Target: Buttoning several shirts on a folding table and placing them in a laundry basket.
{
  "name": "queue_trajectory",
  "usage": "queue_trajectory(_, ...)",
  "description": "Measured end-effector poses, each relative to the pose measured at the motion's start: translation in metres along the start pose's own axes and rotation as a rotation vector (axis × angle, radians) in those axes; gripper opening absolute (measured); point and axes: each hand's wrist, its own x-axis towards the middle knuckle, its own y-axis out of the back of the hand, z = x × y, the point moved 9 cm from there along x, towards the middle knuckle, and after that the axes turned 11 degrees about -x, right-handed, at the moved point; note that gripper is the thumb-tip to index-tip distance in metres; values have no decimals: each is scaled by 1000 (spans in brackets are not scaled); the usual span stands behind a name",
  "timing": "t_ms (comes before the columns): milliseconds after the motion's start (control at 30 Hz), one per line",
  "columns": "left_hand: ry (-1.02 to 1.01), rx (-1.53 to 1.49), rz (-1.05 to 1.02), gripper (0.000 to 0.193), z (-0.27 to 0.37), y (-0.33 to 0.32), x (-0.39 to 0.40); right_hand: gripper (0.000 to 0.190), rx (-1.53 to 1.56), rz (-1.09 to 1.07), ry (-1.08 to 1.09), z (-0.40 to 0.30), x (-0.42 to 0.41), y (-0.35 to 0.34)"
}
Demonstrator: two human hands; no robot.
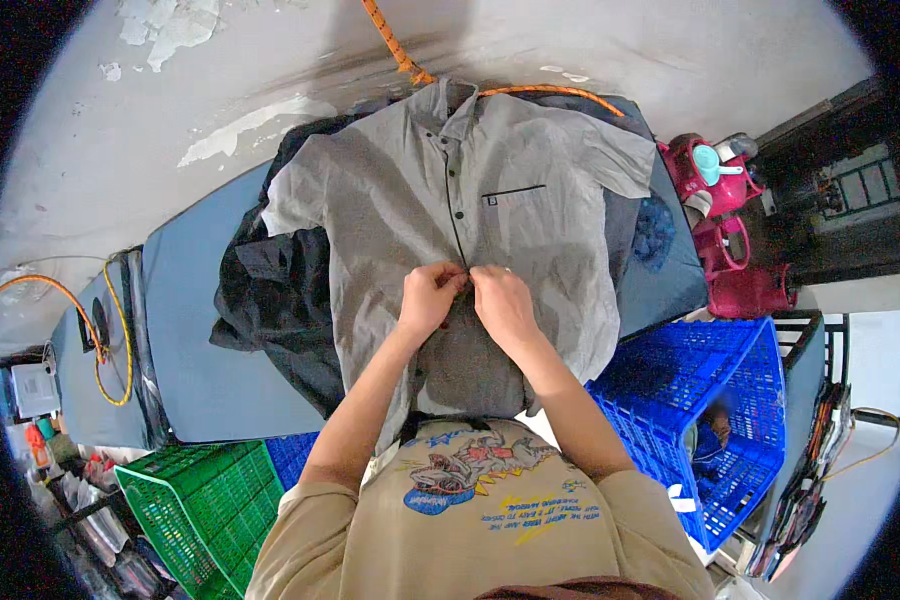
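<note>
A light grey short-sleeved button-up shirt [390,187] lies face up in front of me, its collar at the far side. Dark buttons run down its black-edged front placket [451,180], and a pocket with black trim [514,195] sits on the chest. My left hand [431,296] pinches one side of the placket at mid-front. Right beside it, my right hand [502,300] grips the other front edge, fingertips almost touching the left ones. The button between my fingers is hidden. Below my hands the front panels part over the shirt's inside.
Black fabric [285,277] lies beneath the shirt on a blue-grey padded board [202,322]. An orange cord [394,45] hangs by the wall. A blue plastic crate [690,382] is at right, a green crate [202,502] at lower left. Pink plastic chairs [750,289] stand at far right.
</note>
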Motion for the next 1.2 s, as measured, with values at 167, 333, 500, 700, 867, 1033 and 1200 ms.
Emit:
queue_trajectory(167, 9, -115, -40, 16, -14, -2, -1, 10, 90, -57, -30, 3, 0, 0)
queue_trajectory(333, 42, -266, -25, 19, -24, -3, 2, 13, 454, -95, -69, 23, 7, -6)
queue_trajectory(500, 105, -171, -66, 21, -19, -4, 8, 8, 477, -143, -110, 30, 12, -9)
queue_trajectory(700, 64, -143, 4, 22, -21, -2, 13, 13, 1093, -358, -500, 51, -5, -48)
queue_trajectory(867, 66, -330, -30, 20, -10, -8, 9, 33, 274, -303, -322, 21, -24, -10)
queue_trajectory(1033, -162, 139, 10, 19, 32, -8, -34, 23, -105, -96, -265, 27, -47, -16)
queue_trajectory(1200, -313, 621, 50, 13, 14, -3, -72, 10, -16, 37, -341, 31, -54, 22)
